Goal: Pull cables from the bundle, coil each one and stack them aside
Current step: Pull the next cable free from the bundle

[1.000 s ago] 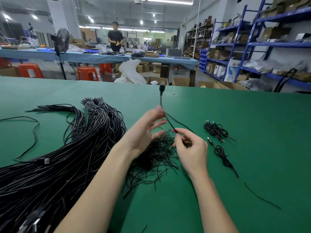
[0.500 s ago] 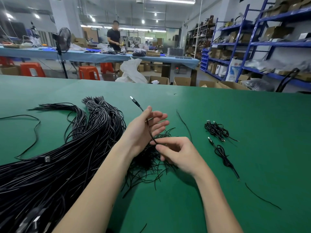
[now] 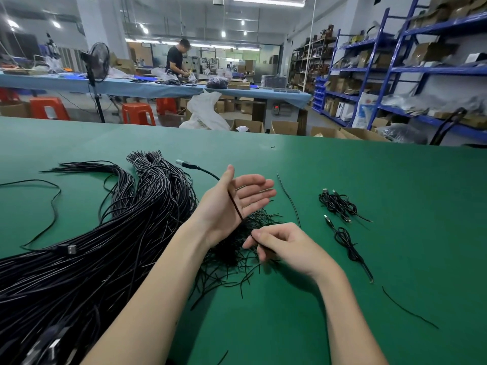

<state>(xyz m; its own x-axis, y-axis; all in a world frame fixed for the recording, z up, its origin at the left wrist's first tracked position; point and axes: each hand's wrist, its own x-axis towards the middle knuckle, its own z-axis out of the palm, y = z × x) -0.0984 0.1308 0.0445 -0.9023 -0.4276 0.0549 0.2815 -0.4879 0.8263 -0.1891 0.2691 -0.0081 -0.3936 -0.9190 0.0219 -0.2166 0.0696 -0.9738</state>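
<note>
Cable (image 3: 238,210) running across the palm of the left hand (image 3: 232,204), fingers held straight and spread, thumb up, not curling round it. Plug end (image 3: 181,162) sticking out past the thumb, hanging above the bundle (image 3: 105,246). Right hand (image 3: 286,246) pinching the same cable between thumb and forefinger, just below the left wrist, other fingers loosely curled. Lying under both hands, a messy heap of short black ties (image 3: 237,256), touching the right edge of the bundle. Bundle filling the left part of the green table (image 3: 369,312), reaching down to the near left corner of the view. Sitting to the right, well apart from the hands, two coiled cables (image 3: 336,204) (image 3: 347,245), one behind the other. Lying near them, two loose black strands (image 3: 290,200) (image 3: 408,309). Staying bare, a wide green area between the hands and the far table edge, and also to the near right. Standing beyond the edge, blue shelves (image 3: 395,69) and a person (image 3: 175,59) at another table.
</note>
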